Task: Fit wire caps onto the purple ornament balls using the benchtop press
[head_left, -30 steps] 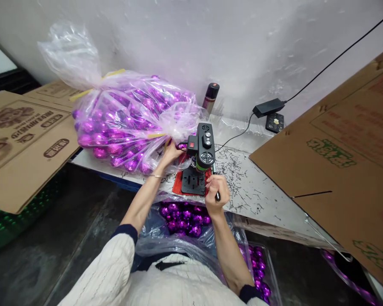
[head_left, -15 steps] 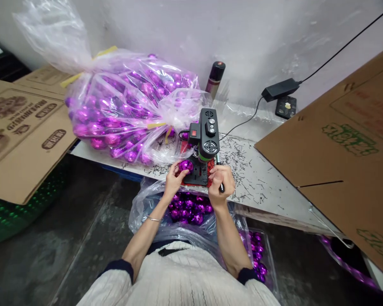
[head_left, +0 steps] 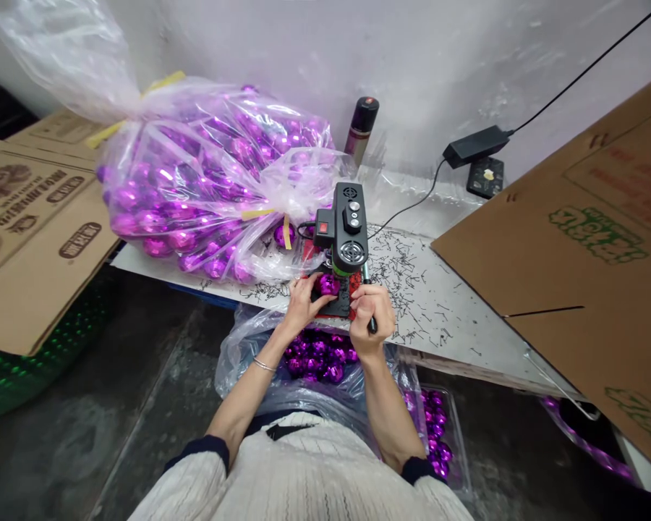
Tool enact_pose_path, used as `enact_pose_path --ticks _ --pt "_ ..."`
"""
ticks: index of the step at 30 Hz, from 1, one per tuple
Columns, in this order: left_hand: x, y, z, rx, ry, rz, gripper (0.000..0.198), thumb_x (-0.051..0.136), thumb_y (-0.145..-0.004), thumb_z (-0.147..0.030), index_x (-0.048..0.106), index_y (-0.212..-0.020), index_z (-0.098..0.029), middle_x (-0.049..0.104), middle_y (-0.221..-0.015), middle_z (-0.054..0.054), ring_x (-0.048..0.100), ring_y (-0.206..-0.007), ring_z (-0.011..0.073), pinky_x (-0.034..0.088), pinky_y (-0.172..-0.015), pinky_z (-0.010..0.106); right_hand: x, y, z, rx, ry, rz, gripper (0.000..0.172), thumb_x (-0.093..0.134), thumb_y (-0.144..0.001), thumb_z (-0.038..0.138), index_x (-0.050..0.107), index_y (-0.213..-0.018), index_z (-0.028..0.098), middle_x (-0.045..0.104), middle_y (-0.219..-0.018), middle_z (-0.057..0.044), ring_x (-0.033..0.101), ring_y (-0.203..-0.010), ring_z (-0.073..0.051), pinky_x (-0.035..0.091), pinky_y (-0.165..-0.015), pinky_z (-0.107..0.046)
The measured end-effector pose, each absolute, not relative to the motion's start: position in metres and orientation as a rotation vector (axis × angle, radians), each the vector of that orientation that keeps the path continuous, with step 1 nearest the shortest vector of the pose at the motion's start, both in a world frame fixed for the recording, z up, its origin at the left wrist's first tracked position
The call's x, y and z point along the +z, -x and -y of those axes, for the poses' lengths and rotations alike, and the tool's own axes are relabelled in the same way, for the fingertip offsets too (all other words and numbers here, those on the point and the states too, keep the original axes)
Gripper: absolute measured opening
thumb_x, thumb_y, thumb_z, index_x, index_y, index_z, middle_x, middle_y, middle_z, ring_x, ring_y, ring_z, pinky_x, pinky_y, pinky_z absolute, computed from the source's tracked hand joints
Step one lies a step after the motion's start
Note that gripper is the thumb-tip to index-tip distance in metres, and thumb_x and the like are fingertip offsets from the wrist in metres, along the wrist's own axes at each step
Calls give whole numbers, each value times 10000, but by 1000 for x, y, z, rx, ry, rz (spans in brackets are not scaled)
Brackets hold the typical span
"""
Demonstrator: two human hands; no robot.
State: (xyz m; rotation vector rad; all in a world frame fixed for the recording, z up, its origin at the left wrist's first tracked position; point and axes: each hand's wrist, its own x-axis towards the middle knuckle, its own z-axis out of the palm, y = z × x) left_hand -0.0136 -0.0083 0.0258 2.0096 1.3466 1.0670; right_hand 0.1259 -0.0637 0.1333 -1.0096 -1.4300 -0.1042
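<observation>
My left hand (head_left: 302, 302) is closed around a shiny purple mirrored ball (head_left: 328, 285), holding it at the base of a small black bench press (head_left: 350, 224). The ball sits just under the press head, over the dark base plate. Wrapped round the press's black-gripped lever (head_left: 372, 325) is my right hand (head_left: 372, 312), at the right side of the machine. Below my hands, an open clear plastic bag (head_left: 233, 354) holds several more purple balls (head_left: 320, 358).
A tied clear bag of purple balls (head_left: 195, 181) lies at the left of the white table (head_left: 423, 318), which is strewn with small dark pins. A spray can (head_left: 361, 130) and a power adapter (head_left: 477, 147) stand behind. Cardboard boxes (head_left: 575, 253) flank both sides.
My left hand has moved the purple ball rightward, from the left edge of the base to under the press head. My right hand stays on the lever. The view has shifted slightly.
</observation>
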Motion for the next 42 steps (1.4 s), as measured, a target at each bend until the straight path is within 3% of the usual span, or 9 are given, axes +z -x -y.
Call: enact_pose_path --ticks 15,28,42 --pt "15 2 2 1253 -2015 -1199 565 782 -893 -420 602 -1385 -207 736 -1287 128 708 -1195 278 548 -1060 443 120 -128 64 -92 998 1433 237 455 -1005 169 566 -802 223 633 -768 -7 621 -698 -145 491 -637 -299" --pt "15 1 2 1281 -2028 -1149 551 775 -902 -443 617 -1369 -198 738 -1291 136 710 -1200 277 544 -1071 449 87 -131 59 -135 974 1458 271 399 -1061 281 519 -821 237 605 -786 -7 609 -693 -141 527 -704 -329" --pt "10 -3 -1 1249 -1952 -1157 555 796 -878 -439 640 -1359 -211 744 -1277 131 714 -1177 293 557 -1053 481 80 -136 54 -203 896 1506 276 406 -1049 240 516 -796 224 598 -783 4 630 -684 -126 539 -711 -320"
